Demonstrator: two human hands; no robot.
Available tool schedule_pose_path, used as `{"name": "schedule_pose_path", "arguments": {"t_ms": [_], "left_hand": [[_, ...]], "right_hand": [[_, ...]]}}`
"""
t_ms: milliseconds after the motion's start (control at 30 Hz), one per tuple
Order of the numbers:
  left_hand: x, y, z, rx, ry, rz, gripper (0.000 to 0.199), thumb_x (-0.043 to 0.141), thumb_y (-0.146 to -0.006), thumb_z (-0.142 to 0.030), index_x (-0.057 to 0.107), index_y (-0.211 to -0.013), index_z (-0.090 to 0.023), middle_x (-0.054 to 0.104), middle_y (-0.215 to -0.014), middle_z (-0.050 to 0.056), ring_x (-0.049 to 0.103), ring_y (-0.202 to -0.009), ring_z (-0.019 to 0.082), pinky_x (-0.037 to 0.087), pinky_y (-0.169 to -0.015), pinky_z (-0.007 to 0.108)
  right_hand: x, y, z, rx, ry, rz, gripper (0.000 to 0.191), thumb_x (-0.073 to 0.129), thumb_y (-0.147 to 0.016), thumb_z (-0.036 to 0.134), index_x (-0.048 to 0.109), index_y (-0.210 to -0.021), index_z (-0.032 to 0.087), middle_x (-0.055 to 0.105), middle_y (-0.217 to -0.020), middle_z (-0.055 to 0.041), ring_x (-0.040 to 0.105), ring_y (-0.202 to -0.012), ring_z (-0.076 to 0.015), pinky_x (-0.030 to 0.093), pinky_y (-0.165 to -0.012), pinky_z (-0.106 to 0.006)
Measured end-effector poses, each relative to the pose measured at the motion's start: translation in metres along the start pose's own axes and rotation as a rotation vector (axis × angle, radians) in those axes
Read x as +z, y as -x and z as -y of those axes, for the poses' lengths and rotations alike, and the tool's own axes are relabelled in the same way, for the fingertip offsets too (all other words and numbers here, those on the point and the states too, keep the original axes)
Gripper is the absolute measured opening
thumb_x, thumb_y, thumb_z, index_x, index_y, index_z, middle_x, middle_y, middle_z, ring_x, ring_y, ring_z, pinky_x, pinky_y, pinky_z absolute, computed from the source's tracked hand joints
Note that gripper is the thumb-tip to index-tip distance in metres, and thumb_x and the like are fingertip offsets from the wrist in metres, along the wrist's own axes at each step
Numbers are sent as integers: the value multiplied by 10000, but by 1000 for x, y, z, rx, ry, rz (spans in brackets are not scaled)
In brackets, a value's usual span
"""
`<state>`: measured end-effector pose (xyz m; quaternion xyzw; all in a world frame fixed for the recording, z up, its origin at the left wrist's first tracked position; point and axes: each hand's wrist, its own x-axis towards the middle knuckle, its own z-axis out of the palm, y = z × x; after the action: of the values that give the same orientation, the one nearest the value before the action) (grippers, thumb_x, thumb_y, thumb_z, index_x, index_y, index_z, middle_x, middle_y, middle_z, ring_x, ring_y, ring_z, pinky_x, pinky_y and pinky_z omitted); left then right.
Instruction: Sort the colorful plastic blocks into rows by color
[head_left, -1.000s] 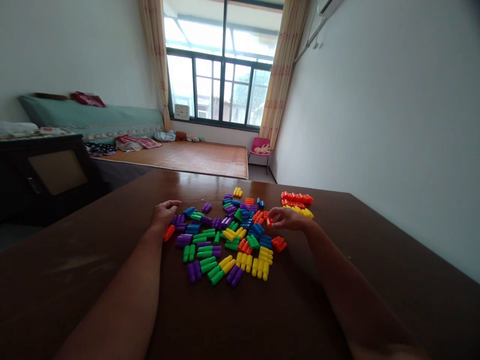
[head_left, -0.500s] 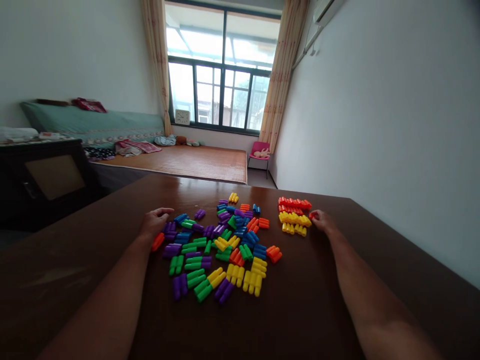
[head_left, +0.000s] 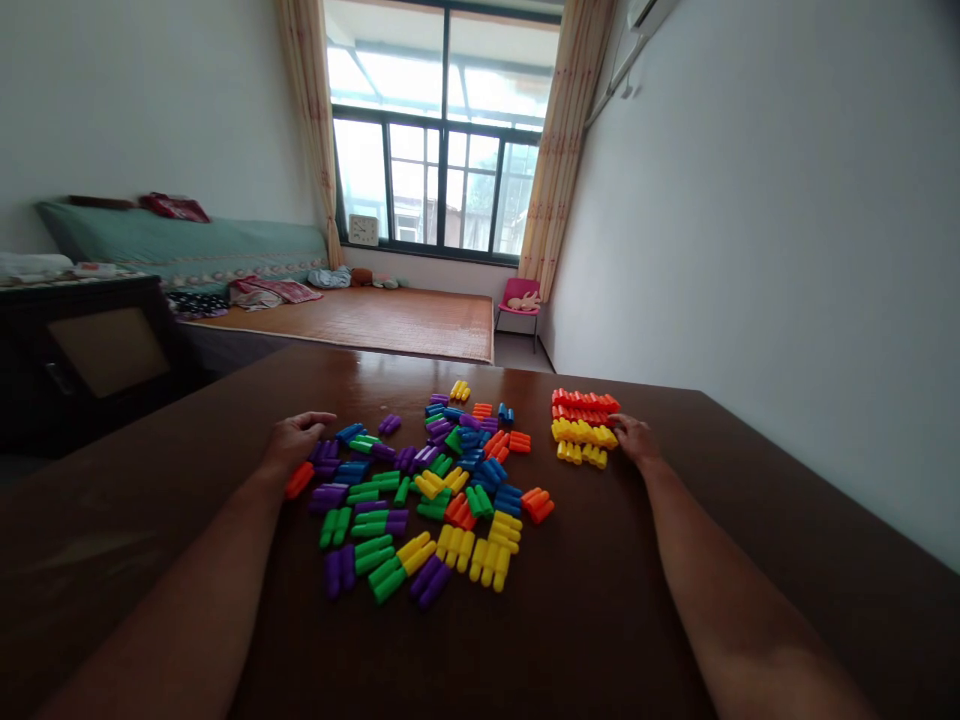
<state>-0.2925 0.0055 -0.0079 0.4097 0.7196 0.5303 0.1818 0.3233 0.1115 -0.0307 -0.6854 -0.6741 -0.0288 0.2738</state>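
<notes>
Many bullet-shaped plastic blocks in purple, green, blue, yellow and orange lie in a loose pile [head_left: 450,480] on the dark table. My left hand [head_left: 295,440] rests at the pile's left side with fingers apart, holding nothing; an orange block [head_left: 299,481] lies by its wrist. To the right of the pile, joined orange rows [head_left: 585,401] lie behind a long yellow row [head_left: 583,433] and a shorter yellow row [head_left: 583,455]. My right hand [head_left: 631,438] is at the right end of these rows, its fingertips by the orange and yellow ends; its grip is unclear.
The glossy brown table [head_left: 600,600] extends to both sides. Beyond it are a low bed [head_left: 390,320], a pink chair [head_left: 521,296] with a soft toy, and a window. A dark cabinet [head_left: 105,340] stands at the left, a white wall at the right.
The view has shifted slightly, moving the blocks a little left in the picture. My right hand's fingers have moved slightly back along the row ends. The blocks keep their arrangement.
</notes>
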Motion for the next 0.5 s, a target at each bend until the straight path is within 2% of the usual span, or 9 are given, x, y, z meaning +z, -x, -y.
{"name": "schedule_pose_path", "arguments": {"t_ms": [100,167,200,267,367,433,500], "left_hand": [[0,-1,2,36,31,57,397,554,-526,-263,749,-849,-141,598,-516,-17,433,-422,95,319,-380,185],[0,-1,3,27,35,54,410,554,-525,-267,747,-865,-142,611,-533,-14,455,-436,102,340,-394,189],[0,-1,3,18,33,57,421,554,-526,-267,746,-880,-144,613,-534,-13,467,-441,108,346,-398,191],[0,-1,3,3,32,59,431,554,-528,-261,745,-897,-147,612,-530,-11,485,-448,115,349,-402,193],[0,1,1,5,37,51,392,553,-528,-241,748,-857,-154,624,-547,-7,487,-457,113,348,-406,193],[0,1,0,18,40,50,363,551,-531,-232,748,-826,-155,634,-566,-7,476,-457,105,348,-412,193],[1,1,0,27,47,58,362,547,-537,-234,747,-827,-150,623,-556,-14,455,-446,97,339,-409,193]], "right_hand": [[-11,-5,16,-53,-66,-148,291,498,-756,130,695,-961,193,696,-992,-82,631,-901,-215,467,-895,-379],[-20,-6,44,-121,-171,-169,286,487,-798,187,686,-1003,164,699,-993,-96,637,-852,-204,486,-856,-370],[-23,-3,63,-170,-239,-124,291,486,-820,222,677,-1031,162,702,-993,-90,641,-823,-194,499,-826,-354],[-22,8,107,-305,-349,51,305,505,-844,274,660,-1088,179,707,-990,-65,648,-799,-175,513,-787,-321],[-6,34,166,-499,-275,218,334,578,-829,270,640,-1146,184,673,-1120,-87,633,-968,-201,483,-884,-319],[8,50,187,-547,-149,278,359,597,-831,270,624,-1173,166,624,-1213,-126,590,-1083,-233,450,-942,-334],[16,59,193,-543,-36,317,350,582,-848,258,615,-1180,155,601,-1244,-145,566,-1111,-248,433,-957,-350]]}}
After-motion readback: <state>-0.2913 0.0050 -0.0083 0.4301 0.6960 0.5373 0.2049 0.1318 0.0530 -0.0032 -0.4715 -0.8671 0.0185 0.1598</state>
